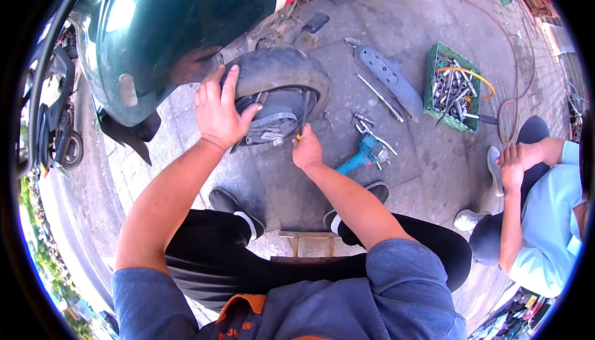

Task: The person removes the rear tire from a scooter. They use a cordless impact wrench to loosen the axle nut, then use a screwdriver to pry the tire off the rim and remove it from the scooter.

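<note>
My left hand lies with extended fingers against the black tire of a scooter's wheel, just under the dark green body panel. My right hand is closed on a tool with a yellow part showing; its thin shaft reaches up to the rim's edge on the wheel's right side. The dark hub sits inside the tire, with a bolt end at its bottom. A teal cordless power tool lies on the pavement to the right of my right hand.
A green crate of sockets and tools, a grey cover, a metal rod and a hose lie rightward. A seated co-worker is at right. Parked scooters stand left. A wooden stool is beneath me.
</note>
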A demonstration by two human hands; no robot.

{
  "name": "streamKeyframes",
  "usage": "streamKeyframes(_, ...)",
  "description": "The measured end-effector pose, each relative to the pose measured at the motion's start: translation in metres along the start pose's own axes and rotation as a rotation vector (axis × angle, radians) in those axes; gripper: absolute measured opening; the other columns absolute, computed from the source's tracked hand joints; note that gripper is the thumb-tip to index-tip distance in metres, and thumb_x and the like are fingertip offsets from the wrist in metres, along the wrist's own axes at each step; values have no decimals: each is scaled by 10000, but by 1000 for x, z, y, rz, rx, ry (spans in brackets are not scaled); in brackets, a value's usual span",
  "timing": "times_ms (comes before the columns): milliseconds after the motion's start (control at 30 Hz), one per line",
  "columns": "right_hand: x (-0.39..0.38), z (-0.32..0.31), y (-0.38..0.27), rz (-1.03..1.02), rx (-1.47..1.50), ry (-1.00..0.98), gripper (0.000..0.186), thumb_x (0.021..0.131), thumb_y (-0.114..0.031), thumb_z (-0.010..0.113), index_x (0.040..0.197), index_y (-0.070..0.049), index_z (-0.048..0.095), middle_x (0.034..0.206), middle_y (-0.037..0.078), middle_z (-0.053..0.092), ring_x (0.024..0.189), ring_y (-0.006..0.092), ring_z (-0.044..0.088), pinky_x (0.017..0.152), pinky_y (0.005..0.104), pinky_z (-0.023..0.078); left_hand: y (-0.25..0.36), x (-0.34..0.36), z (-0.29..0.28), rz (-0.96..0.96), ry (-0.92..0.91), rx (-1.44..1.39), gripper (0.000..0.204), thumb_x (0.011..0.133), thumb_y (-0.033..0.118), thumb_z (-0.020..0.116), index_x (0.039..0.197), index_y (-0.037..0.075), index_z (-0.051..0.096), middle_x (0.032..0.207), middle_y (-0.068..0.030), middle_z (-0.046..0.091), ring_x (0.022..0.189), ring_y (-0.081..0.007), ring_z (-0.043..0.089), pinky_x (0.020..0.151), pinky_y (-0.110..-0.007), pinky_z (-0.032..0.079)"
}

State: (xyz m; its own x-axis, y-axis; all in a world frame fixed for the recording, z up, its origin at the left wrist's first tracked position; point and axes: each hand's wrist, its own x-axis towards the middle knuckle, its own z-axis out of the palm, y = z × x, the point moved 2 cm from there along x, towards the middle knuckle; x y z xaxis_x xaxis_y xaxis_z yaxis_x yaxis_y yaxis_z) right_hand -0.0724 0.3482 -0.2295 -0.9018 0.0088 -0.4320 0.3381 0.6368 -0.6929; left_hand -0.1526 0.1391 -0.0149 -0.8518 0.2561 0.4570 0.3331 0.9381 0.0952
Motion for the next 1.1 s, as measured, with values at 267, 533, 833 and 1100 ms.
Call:
streamKeyframes(267, -38, -80, 16, 159, -169, -558, 524, 1011, -137, 501, 1493, 57, 430, 1348, 369, 693, 1300, 472, 688, 1106, 523, 529, -2, -2, 4, 20, 21, 0, 1077, 731, 455, 970, 1651, 163, 492, 1563, -179, 531, 1404, -413, 530, 1169, -550, 423)
streamKeyframes(533, 3, -276, -11, -96, -710, -321, 626, 1150, -567, 399, 1286, -94, 786, 1343, 218, 760, 1267, 443, 700, 1126, 512, 532, 1, 0, 2, 22, 18, 9, 1070, 730, 445, 975, 1645, 154, 501, 1570, -181, 529, 1409, -420, 527, 1182, -545, 419)
streamKeyframes(833, 67, -274, -3, -226, -867, -322, 631, 1150, -610, 410, 1240, -135, 815, 1265, 186, 790, 1273, 405, 700, 1116, 519, 538, 2, 3, 3, 70, 16, 3, 1068, 737, 423, 973, 1628, 70, 502, 1562, -221, 537, 1435, -439, 513, 1197, -552, 407)
streamKeyframes(1100, 7, -189, 4, 3, -504, -257, 648, 1174, -531, 390, 1155, -30, 801, 1188, 289, 781, 1155, 471, 746, 1048, 569, 582, 6, 1, 2, 60, 20, -9, 1037, 752, 406, 959, 1621, 70, 504, 1569, -228, 529, 1431, -451, 518, 1198, -560, 396)
